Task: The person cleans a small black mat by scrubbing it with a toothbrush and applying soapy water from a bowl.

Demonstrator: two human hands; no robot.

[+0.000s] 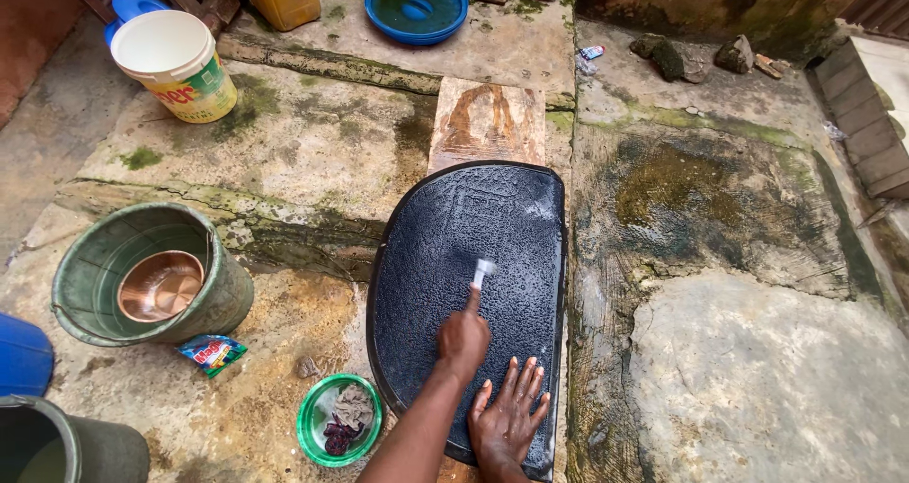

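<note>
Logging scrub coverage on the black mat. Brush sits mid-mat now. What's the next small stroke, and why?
Probably a short stroke up toward the far edge. The left hand holds the brush near the middle of the black mat, which lies on a wooden plank; suds show around the brush and to its right, while the upper left looks less lathered. The right hand lies flat on the near end, steadying the mat.

A rubber mat (473, 256) lies on a wooden plank (488, 118). Left of the mat stands a bucket (213, 298) with a metal bowl (159, 284) in it; a sachet (212, 352) lies just before the bucket. A small bowl (312, 426) sits beside the mat's near corner. Behind the plank sits a basin (417, 5).
</note>
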